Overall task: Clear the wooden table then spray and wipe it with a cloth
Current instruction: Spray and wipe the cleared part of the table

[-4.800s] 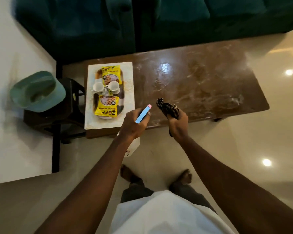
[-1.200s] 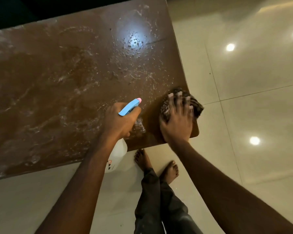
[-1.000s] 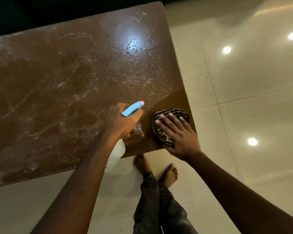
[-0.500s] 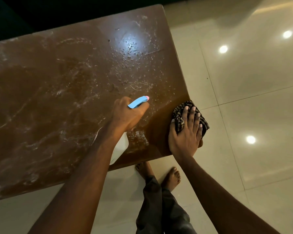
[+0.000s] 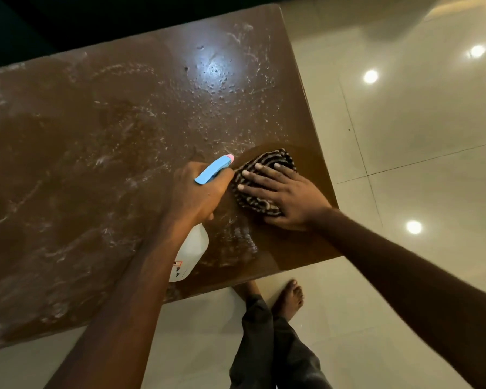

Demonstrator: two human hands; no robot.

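Observation:
The brown wooden table (image 5: 101,141) fills the left and middle of the view, streaked with white spray residue and droplets. My left hand (image 5: 197,192) grips a white spray bottle (image 5: 190,254) with a blue trigger head and pink nozzle, held over the table near its front edge. My right hand (image 5: 284,195) lies flat with spread fingers on a dark striped cloth (image 5: 261,181), pressing it onto the table near the right front corner. Around the cloth the wood looks darker and free of streaks.
Glossy cream floor tiles (image 5: 404,122) lie to the right of and in front of the table, with ceiling lights reflected in them. My bare feet (image 5: 288,297) and dark trousers stand just off the table's front edge. A dark sofa edge runs along the top.
My right hand has slid the cloth from the table's right edge inward to the left, close to the spray nozzle. The left hand keeps hold of the bottle, shifted slightly.

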